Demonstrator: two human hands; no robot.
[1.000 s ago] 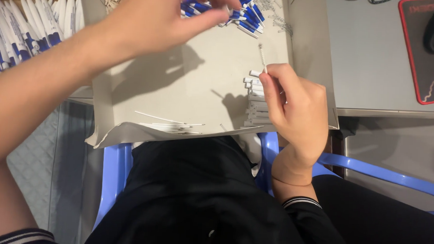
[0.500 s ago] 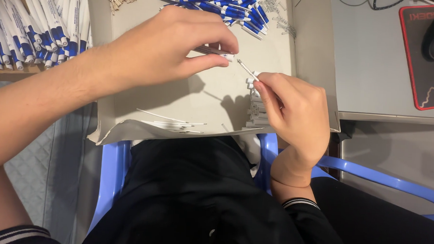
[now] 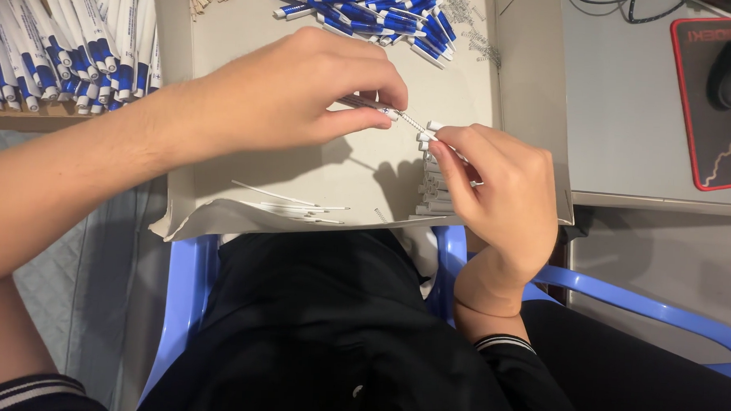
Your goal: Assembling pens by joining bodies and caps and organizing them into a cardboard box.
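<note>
**Two hands meeting over a cardboard tray**

A grey cardboard tray is lying across the lap. Blue-and-white pens are sitting piled at its top and in rows at left; thin refills are lying near its front edge. The left hand is pinching a refill with spring. The right hand is pinching a white part, touching the spring's end.
</note>
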